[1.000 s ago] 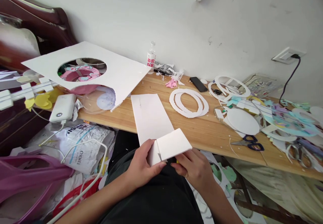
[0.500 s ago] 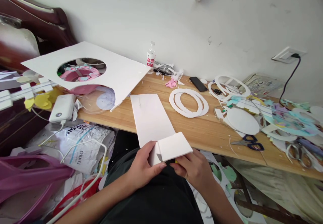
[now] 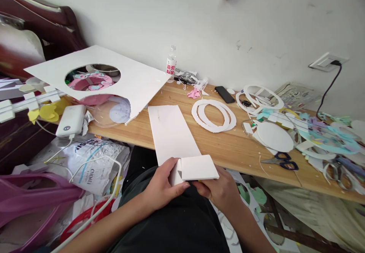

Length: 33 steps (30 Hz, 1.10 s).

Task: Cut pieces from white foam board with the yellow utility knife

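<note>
My left hand (image 3: 164,186) is closed round the left part of a white foam board piece (image 3: 199,167), thumb at its near edge. The piece is bent or split along a line, and its right part sits raised like a flap. My right hand (image 3: 221,188) grips the right part from below with curled fingers, partly hidden by the board. A small bit of yellow shows by those fingers; what it belongs to is hidden. Just beyond my hands, a longer white board strip (image 3: 172,133) lies on the wooden table (image 3: 137,137), overhanging the front edge.
A large white board with cut-out holes (image 3: 142,80) covers the left side. White rings (image 3: 196,116), a phone (image 3: 224,94) and a bottle (image 3: 171,64) stand or lie farther back. Blue-handled scissors (image 3: 282,161) lie at right, near paper scraps. A power bank (image 3: 70,120) sits left.
The raised right part of the foam board piece has tilted and dropped slightly, its far edge now nearer level. My right hand has shifted a little with it; the left keeps its grip.
</note>
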Available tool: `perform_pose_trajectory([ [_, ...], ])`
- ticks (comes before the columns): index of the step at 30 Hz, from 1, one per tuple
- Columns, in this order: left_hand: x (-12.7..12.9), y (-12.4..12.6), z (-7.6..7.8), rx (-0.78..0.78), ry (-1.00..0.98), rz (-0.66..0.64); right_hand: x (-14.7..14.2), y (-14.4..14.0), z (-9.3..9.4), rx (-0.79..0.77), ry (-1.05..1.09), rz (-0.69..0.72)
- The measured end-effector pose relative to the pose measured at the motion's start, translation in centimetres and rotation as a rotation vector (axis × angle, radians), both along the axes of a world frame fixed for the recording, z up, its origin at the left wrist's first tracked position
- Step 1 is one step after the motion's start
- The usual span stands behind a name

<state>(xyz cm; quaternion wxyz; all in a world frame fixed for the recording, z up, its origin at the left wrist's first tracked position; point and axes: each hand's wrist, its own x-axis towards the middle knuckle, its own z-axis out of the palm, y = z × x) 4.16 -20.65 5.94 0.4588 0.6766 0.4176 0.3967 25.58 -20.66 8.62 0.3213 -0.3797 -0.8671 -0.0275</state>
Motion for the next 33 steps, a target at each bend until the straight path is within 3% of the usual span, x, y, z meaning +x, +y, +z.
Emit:
perform_pose_trajectory([
  [10,0.0,-0.2,-0.5,0.024,-0.082,0.012,0.6,0.3,-0.6,-0.021,-0.012,0.036],
  [24,0.0,-0.2,-0.3,0.074,0.02,-0.024,-0.5,-0.2,-0.6,0.023,0.051,0.018],
  [33,0.1,-0.4,-0.8,0.134,-0.012,-0.017,0.8,0.0,-1.4,-0.028,0.027,0.012],
])
